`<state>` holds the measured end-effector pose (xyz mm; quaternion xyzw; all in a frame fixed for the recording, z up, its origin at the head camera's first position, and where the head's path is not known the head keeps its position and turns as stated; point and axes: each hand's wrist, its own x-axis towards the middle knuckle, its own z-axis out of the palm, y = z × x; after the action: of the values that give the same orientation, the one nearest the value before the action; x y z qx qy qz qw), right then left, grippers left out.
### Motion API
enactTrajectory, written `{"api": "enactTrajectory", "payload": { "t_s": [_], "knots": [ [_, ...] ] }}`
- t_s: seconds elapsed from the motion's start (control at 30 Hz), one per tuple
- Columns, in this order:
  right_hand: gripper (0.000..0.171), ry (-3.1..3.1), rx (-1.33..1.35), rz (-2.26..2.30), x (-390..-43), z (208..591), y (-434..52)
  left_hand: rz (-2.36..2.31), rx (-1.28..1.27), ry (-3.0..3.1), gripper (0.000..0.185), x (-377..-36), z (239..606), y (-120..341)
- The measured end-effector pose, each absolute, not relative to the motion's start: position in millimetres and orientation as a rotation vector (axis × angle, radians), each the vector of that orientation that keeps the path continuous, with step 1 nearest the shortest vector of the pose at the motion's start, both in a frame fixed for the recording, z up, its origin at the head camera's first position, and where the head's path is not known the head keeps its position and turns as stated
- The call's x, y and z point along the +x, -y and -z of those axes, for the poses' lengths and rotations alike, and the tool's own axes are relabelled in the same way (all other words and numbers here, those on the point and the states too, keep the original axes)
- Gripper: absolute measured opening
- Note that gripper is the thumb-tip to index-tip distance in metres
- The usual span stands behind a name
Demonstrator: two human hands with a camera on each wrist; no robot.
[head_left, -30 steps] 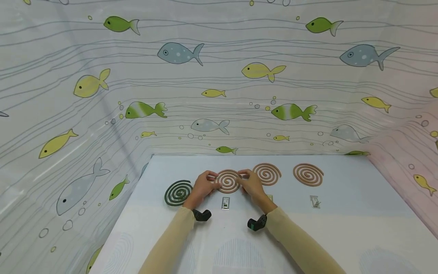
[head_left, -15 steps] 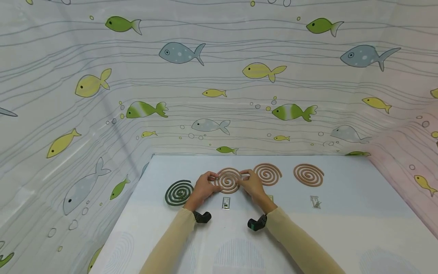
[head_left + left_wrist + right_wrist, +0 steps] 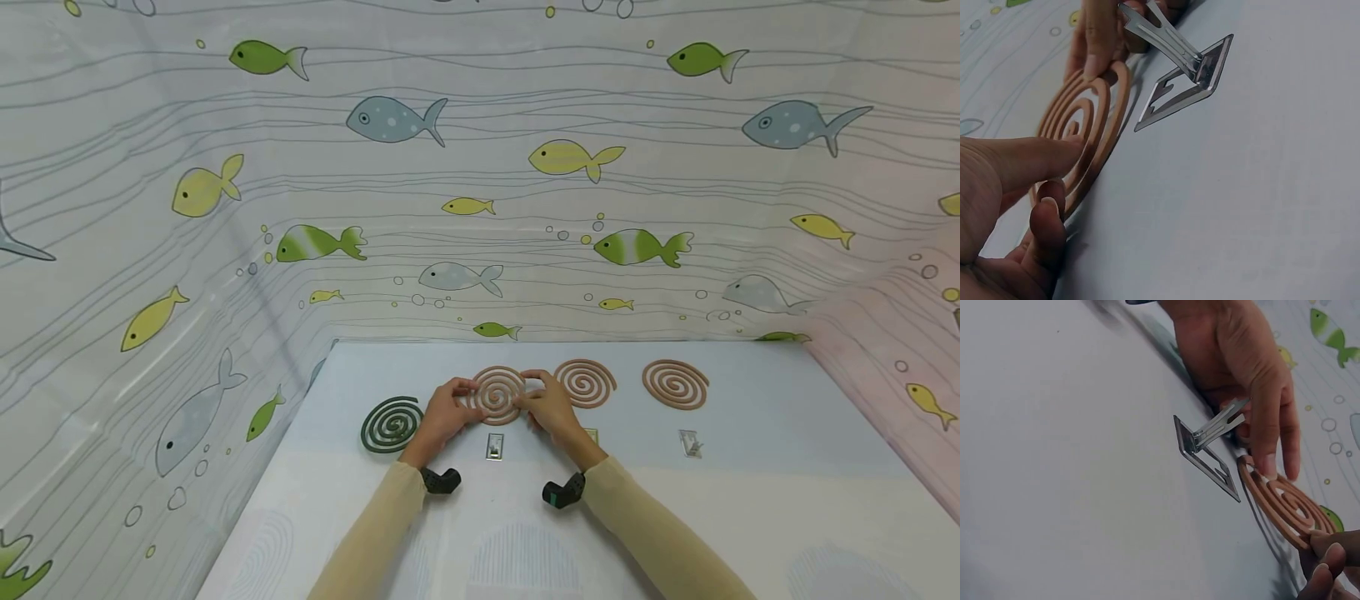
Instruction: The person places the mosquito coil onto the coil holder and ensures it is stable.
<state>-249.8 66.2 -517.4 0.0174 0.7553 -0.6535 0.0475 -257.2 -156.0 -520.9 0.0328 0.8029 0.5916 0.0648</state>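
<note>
A brown spiral coil [image 3: 497, 392] is held between both hands near the middle of the table, tilted with one edge raised. My left hand [image 3: 459, 400] pinches its left rim: the thumb [image 3: 1025, 161] lies on top and a finger curls beneath the coil [image 3: 1088, 134]. My right hand [image 3: 534, 397] pinches the right rim, with its fingertips [image 3: 1327, 559] on the coil [image 3: 1279, 506]. A small metal stand [image 3: 494, 446] with a raised prong [image 3: 1166, 44] sits just in front of the coil, also seen as the stand [image 3: 1205, 453].
A dark green coil [image 3: 391, 423] lies left of the hands. Two more brown coils [image 3: 586, 382] [image 3: 676, 383] lie to the right. Another metal stand [image 3: 690, 442] sits front right. The pale table [image 3: 750, 500] is walled by fish-print curtain [image 3: 465, 167] on three sides.
Both hands keep their hold on the brown coil and have hardly moved. The coil sits very slightly higher than before.
</note>
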Motion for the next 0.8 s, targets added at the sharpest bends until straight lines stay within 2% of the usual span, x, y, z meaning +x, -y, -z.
{"api": "enactTrajectory", "payload": {
  "t_s": [0.33,0.8],
  "knots": [
    [0.054,-2.257,0.054,2.061,-250.5,518.8,-66.5,-1.858,0.062,-2.382,0.037,-257.8,522.2,159.0],
    [0.055,-2.091,0.068,2.213,-249.1,518.2,-71.1,-2.029,0.144,-2.31,0.028,-256.9,522.1,154.6]
  ]
}}
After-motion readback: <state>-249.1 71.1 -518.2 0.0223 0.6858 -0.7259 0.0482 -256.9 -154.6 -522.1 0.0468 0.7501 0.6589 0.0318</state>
